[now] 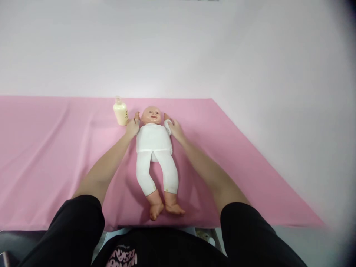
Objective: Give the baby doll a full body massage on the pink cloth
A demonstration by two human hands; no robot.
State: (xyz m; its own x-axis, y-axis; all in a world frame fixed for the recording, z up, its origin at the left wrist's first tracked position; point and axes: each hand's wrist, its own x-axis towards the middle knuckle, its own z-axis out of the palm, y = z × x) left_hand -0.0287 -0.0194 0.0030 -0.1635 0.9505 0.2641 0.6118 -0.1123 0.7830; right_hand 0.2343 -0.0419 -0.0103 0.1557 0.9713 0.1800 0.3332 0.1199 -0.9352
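Note:
A baby doll (pixel 154 139) in a white top and white leggings lies on its back, head toward the far edge and bare feet toward me. Both its arms are raised beside its head. My left hand (pixel 132 127) is closed around the doll's arm on the left, with the small doll hand showing above my fingers. On the other side, my right hand (pixel 176 130) grips the white-sleeved arm near the doll's head. Close by my left hand stands a pump bottle (pixel 121 113) of pale yellow liquid, upright.
A pink sheet (pixel 69 148) covers the table under the doll, with soft folds on the left. Behind it rises a pale wall (pixel 167 48). Below the near edge, part of a shelf or drawer with a white round item (pixel 211 241) shows.

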